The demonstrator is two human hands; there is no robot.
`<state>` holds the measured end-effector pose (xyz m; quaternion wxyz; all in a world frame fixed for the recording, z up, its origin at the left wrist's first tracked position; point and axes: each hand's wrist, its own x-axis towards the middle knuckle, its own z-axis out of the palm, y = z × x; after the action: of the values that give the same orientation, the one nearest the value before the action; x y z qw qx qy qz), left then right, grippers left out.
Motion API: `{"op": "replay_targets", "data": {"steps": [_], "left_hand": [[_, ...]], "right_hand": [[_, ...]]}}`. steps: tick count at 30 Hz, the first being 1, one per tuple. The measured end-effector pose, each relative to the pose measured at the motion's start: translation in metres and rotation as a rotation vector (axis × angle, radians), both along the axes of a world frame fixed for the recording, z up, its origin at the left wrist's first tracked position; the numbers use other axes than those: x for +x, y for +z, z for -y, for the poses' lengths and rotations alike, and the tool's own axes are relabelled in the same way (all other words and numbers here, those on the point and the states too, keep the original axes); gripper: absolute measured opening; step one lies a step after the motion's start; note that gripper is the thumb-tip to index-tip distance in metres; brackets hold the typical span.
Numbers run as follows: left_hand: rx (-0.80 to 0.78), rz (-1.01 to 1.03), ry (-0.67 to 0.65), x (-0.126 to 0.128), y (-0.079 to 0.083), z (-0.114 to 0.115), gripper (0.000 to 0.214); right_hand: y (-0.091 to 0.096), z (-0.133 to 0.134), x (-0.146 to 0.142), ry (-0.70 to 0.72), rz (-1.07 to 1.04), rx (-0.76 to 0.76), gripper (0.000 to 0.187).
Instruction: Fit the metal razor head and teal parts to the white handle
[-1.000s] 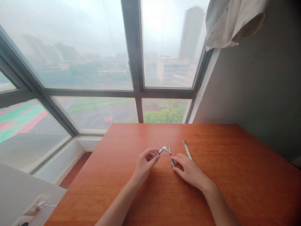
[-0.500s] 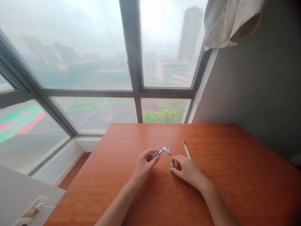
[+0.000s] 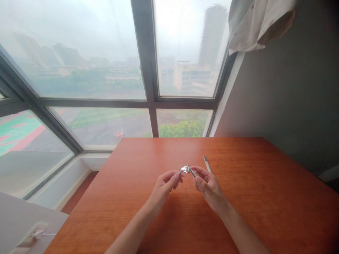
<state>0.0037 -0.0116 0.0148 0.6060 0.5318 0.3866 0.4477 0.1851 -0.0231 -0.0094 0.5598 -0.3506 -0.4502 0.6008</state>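
Observation:
My left hand [image 3: 166, 183] pinches the handle of a small silver razor [image 3: 183, 170], whose head points right. My right hand [image 3: 207, 184] is closed on a small green-edged blade cartridge [image 3: 192, 173], lifted off the table and held close to the razor's head. Another small cartridge [image 3: 188, 168] shows right at the razor's head; I cannot tell whether it lies on the table or sits on the razor. Both hands hover just above the orange wooden table [image 3: 259, 197].
A thin white strip with a dark tip [image 3: 207, 163] lies on the table just beyond my right hand. A large window fills the far side. A grey wall stands at the right, with cloth [image 3: 259, 21] hanging above. A white socket with a cable [image 3: 34, 234] sits at lower left.
My right hand has picked the cartridge up from the table and carried it up and left to the razor's head. My left hand has hardly moved.

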Motion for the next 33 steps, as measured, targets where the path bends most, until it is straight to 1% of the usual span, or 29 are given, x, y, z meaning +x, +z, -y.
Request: {"op": "replay_targets", "data": {"steps": [2,6,16,23,28,33], "left_hand": [[-0.011,-0.001,-0.035,0.002,0.0,0.002,0.036],[0.0,-0.002,-0.031,0.007,0.001,0.007,0.033],[0.045,0.03,0.006,0.011,0.004,0.013,0.027],[0.074,0.03,-0.02,0.01,0.003,0.011,0.023],[0.068,0.022,-0.014,0.011,0.003,0.01,0.022],[0.067,0.003,-0.002,0.01,0.003,0.011,0.023]], "right_hand": [[-0.001,0.001,-0.001,-0.008,-0.08,-0.009,0.043],[0.0,0.003,-0.002,-0.023,-0.169,-0.032,0.045],[-0.002,0.004,-0.003,0.003,-0.275,-0.017,0.042],[-0.003,0.005,-0.002,0.015,-0.277,0.001,0.04],[-0.002,0.005,-0.002,-0.004,-0.24,0.0,0.041],[0.0,0.005,-0.002,0.008,-0.216,0.011,0.042]]}}
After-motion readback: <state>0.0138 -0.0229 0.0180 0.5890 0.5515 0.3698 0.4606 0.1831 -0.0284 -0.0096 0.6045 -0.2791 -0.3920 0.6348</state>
